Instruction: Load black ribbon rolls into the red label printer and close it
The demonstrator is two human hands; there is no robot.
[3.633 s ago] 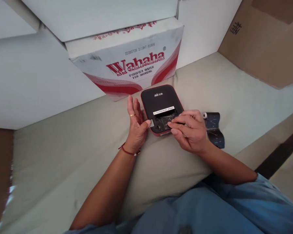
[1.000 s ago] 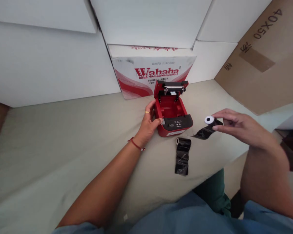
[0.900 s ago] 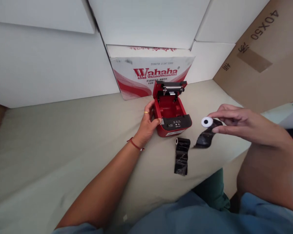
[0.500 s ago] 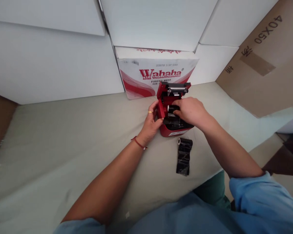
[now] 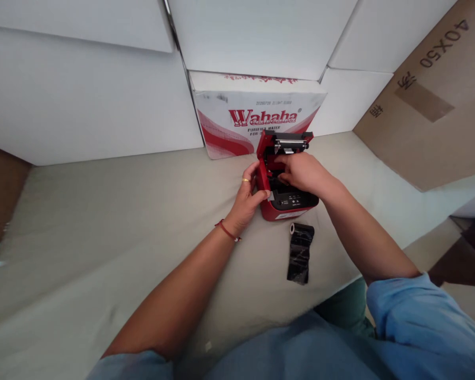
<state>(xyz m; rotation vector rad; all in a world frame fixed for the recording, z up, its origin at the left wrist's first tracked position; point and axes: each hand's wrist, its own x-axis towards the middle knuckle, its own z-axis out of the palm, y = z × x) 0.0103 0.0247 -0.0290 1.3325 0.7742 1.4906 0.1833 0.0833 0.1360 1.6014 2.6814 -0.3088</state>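
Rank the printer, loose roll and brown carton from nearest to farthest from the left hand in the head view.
1. Printer: touching the left hand, on its right.
2. Loose roll: right, on the person's side of the printer.
3. Brown carton: far right.

The right grip [image 5: 302,170] has lowered the black roll [image 5: 276,183] into the printer [image 5: 269,211].

“Wahaha” on box [image 5: 257,117], “40X50” on brown carton [image 5: 429,134]
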